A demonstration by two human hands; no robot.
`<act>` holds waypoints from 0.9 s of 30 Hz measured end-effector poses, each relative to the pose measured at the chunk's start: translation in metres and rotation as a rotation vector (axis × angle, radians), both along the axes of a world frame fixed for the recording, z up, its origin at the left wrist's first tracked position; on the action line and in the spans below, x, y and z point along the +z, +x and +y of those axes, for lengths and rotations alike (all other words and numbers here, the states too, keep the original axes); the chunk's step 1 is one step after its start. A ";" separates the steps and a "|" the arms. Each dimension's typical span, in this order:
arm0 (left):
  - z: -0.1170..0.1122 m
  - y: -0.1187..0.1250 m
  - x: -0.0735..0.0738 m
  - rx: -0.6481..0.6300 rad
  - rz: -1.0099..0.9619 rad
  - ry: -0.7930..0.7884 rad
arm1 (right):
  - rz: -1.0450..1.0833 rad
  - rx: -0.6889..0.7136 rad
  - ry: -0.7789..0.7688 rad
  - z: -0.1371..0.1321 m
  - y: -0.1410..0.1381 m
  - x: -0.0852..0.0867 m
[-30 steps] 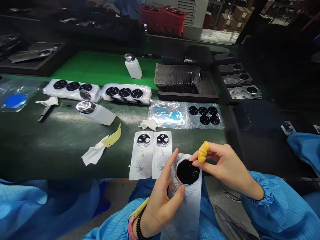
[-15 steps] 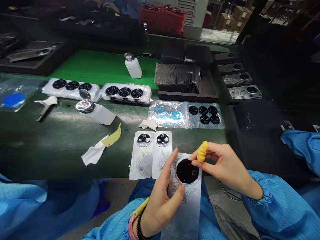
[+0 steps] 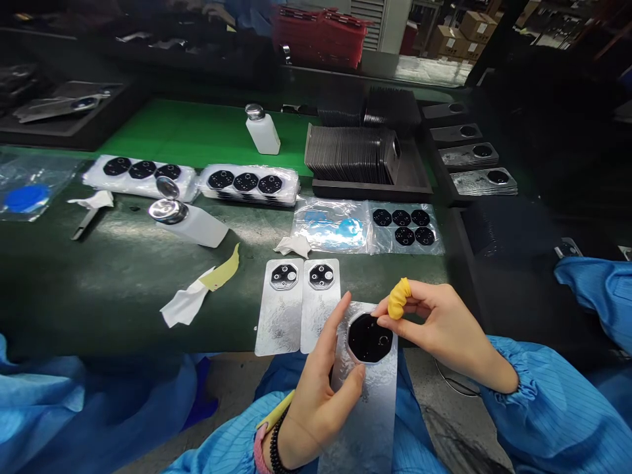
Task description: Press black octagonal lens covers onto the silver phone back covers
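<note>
My left hand (image 3: 316, 388) grips a silver phone back cover (image 3: 368, 415) from its left edge, forefinger up along the side and thumb on its face. A black octagonal lens plate (image 3: 370, 338) sits in the cover's camera opening. My right hand (image 3: 439, 326) is pinched at the plate's upper right edge; its forefinger wears a yellow finger cot (image 3: 397, 299). Two more silver covers (image 3: 299, 303) with fitted black lens plates lie side by side on the green bench just left of my hands.
A clear bag of black lens plates (image 3: 403, 227), blue film scraps (image 3: 336, 227), a tipped white dispenser bottle (image 3: 190, 220), an upright bottle (image 3: 263, 131), trays of lens plates (image 3: 247, 183) and a tray of stacked covers (image 3: 355, 158) lie behind. Another person's blue sleeve (image 3: 597, 289) is at right.
My right hand has drifted slightly left and up over the lens plate. The blue sleeve at right has shifted a little. The left hand and cover stay put.
</note>
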State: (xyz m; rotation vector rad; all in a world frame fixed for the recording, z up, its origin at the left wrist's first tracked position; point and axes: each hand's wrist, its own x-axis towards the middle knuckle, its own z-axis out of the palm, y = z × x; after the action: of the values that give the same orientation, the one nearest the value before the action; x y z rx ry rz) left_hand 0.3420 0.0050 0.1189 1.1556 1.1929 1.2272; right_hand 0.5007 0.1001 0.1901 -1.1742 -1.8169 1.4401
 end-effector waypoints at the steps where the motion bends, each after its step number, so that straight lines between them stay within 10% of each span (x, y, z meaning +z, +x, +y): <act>1: 0.000 0.000 0.000 0.000 -0.003 0.002 | -0.003 0.001 0.008 0.000 0.000 0.000; 27: -0.002 0.000 0.000 0.022 -0.019 -0.055 | -0.112 0.040 0.400 -0.009 0.000 -0.005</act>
State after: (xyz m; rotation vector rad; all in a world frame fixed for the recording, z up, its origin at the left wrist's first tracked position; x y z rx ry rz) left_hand 0.3418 0.0034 0.1194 1.0905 1.2205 1.2129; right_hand 0.5003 0.0912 0.1856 -1.0314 -2.0923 0.9812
